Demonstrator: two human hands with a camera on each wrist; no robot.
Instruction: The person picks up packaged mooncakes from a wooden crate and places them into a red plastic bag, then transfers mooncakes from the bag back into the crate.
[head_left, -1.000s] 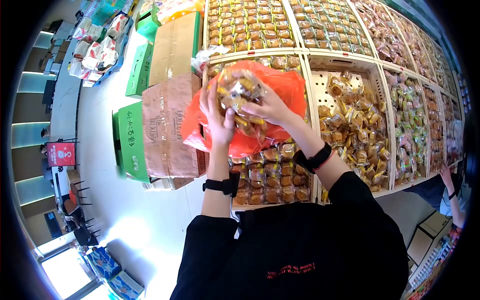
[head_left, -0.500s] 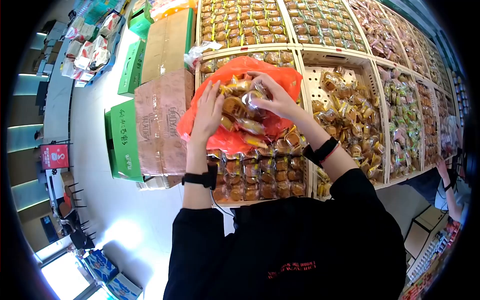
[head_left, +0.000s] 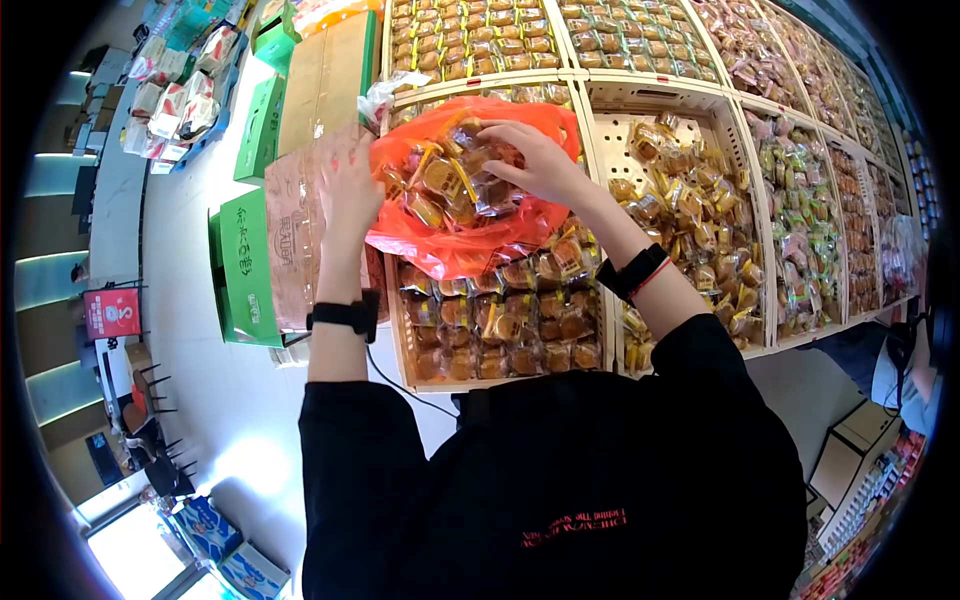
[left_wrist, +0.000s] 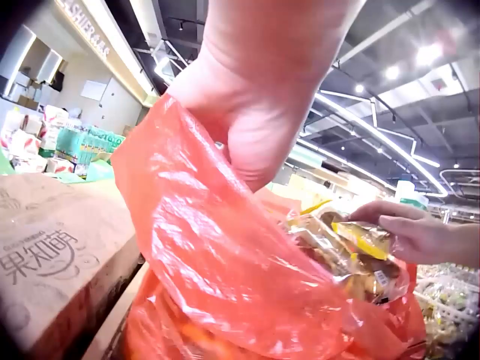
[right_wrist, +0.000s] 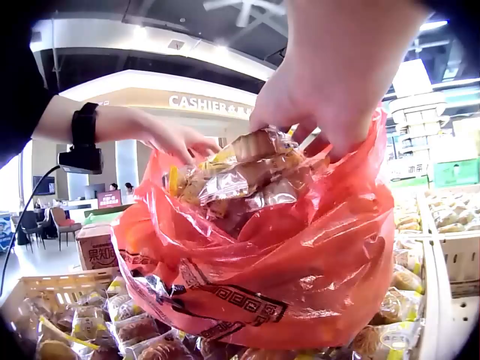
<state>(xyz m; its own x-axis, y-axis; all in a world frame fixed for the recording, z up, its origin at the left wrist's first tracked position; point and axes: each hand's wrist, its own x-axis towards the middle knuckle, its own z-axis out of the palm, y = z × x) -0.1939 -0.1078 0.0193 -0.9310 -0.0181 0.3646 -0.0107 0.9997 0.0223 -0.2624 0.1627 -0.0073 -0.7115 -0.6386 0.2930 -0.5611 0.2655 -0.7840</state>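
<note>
A red plastic bag (head_left: 440,245) stands on a crate of wrapped cakes, its mouth wide and full of packaged cakes (head_left: 442,180) in clear film with yellow strips. My left hand (head_left: 350,185) is at the bag's left rim, its fingers relaxed and nothing held; in the left wrist view the bag's film hides most of it. On the right side of the pile, my right hand (head_left: 540,165) bends its fingers and thumb round packaged cakes (left_wrist: 364,240) at the bag's mouth. Red film (right_wrist: 300,225) with a dark printed pattern hangs below that hand.
Rows of wrapped cakes (head_left: 500,335) fill the crate under the bag. Right of it, a crate (head_left: 690,220) holds loosely heaped cakes. Cardboard boxes (head_left: 300,225) and a green box (head_left: 250,265) stand at the left. Another person (head_left: 905,375) is at the far right.
The heap of cakes held between both hands has come down into the bag. My left hand has let go and moved left to the rim; my right hand stays on the pile.
</note>
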